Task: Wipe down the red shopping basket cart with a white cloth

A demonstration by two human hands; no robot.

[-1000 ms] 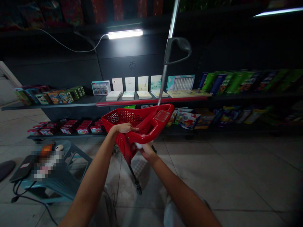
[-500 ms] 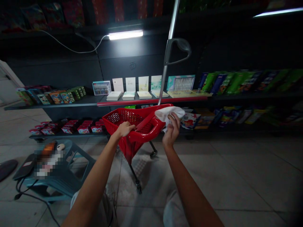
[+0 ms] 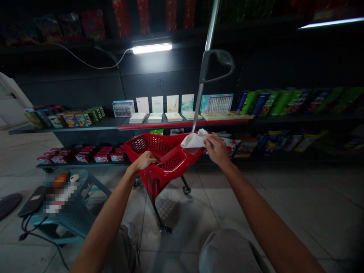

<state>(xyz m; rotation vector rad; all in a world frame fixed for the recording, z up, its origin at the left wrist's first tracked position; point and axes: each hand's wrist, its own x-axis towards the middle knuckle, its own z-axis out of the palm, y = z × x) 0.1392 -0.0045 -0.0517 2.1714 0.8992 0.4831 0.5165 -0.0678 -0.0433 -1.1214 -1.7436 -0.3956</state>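
Note:
A red plastic shopping cart (image 3: pixel 167 173) on dark legs with casters stands before me, its perforated basket facing the shelves. My left hand (image 3: pixel 146 160) is closed over the cart's near left edge, by the handle; its fingertips are partly hidden inside. In my right hand (image 3: pixel 217 150) is a bunched white cloth (image 3: pixel 193 140), pinched by the fingers and lying on the cart's right rim near the far corner. A metal pole (image 3: pixel 198 100) with a grey loop-shaped grip (image 3: pixel 217 66) rises behind that corner; its lower end is hidden.
Dark shelves carry upright booklets (image 3: pixel 172 103), small boxes (image 3: pixel 71 119) and green and blue packets (image 3: pixel 280 101). A lit tube lamp (image 3: pixel 152 48) hangs above. At the left is a blue-grey stool (image 3: pixel 68 223) with a black device (image 3: pixel 32 201) and trailing cables.
My right hand has moved the cloth slightly left along the cart's rim, and my right forearm has swung outward to the right. The left hand keeps its hold. The view has shifted slightly.

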